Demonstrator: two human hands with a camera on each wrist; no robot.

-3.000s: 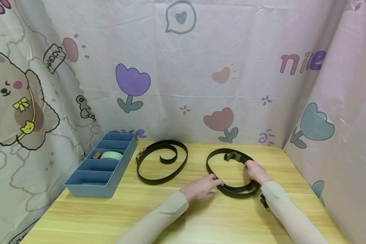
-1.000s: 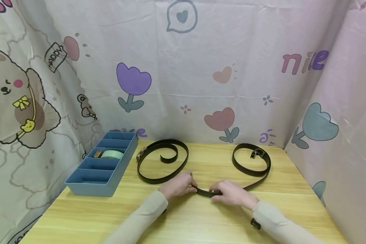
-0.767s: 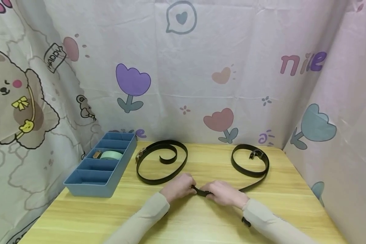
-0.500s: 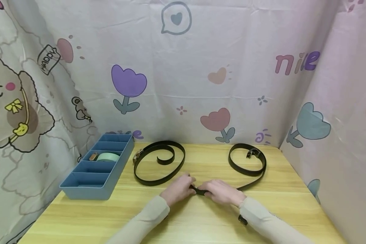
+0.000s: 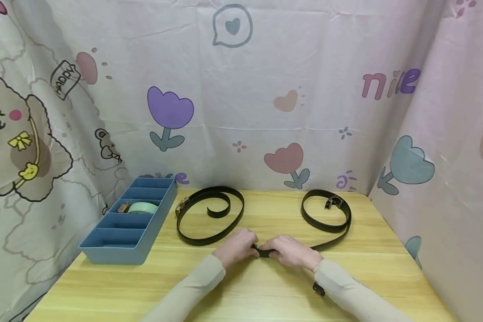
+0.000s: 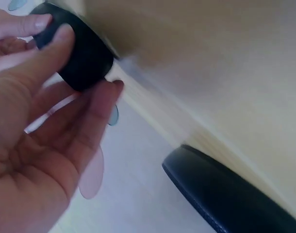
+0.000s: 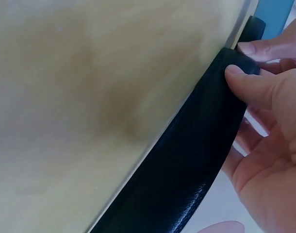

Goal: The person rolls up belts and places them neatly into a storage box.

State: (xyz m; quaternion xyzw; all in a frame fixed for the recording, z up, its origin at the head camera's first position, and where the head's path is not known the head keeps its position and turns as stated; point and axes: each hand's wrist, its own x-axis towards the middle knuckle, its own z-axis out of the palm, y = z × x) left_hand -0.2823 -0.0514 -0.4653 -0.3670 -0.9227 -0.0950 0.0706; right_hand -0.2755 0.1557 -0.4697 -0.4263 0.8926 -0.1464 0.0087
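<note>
A pale printed cloth is the biggest thing on my feed, hung behind the wooden tabletop and down both sides. On the tabletop's left I have a blue divided tray. To the right lies the black belt being handled: its far part rests in a loop, and the strap runs from there toward the front middle, into both hands. I see a second black belt coiled between the tray and that loop, near the left hand. The left hand pinches the handled strap between thumb and fingers; the right hand pinches it too, just beside, a short stretch showing between them. Down in size, I make out a pale green roll in the tray's middle compartment, then a metal buckle on the coiled belt, and a small brown piece beside the roll.
</note>
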